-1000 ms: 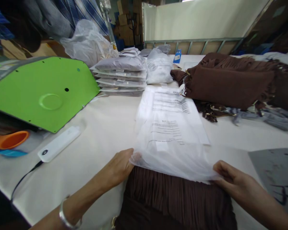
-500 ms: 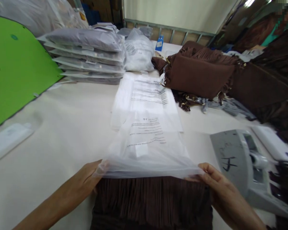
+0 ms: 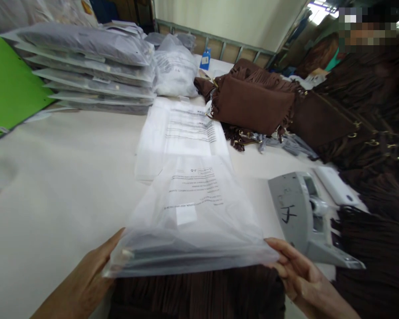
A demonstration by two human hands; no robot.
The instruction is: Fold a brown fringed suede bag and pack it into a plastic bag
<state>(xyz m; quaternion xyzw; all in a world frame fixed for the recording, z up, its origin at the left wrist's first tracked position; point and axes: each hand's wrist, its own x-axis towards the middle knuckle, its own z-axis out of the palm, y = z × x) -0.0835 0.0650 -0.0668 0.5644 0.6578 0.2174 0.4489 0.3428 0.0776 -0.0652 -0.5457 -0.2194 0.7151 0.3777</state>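
A clear plastic bag (image 3: 202,181) with printed text and a small white label is stretched between my two hands. Its near edge reaches over a dark brown fringed bag (image 3: 193,294) at the bottom of the view, part of which shows cloudily through the plastic. My left hand (image 3: 98,266) is closed at the plastic's left corner, its fingertips partly behind the film. With thumb and fingers, my right hand (image 3: 292,266) pinches the right corner.
Flat printed plastic bags (image 3: 182,137) lie ahead on the white table (image 3: 76,177). Packed bags (image 3: 93,66) are stacked at back left, brown fringed bags (image 3: 252,102) at back right. A grey tape dispenser (image 3: 292,212) stands right, near a white device (image 3: 337,186). A person is partly visible behind.
My hands have drawn the plastic bag's edge nearer, so it covers more of the brown fringed bag. The view has shifted right.
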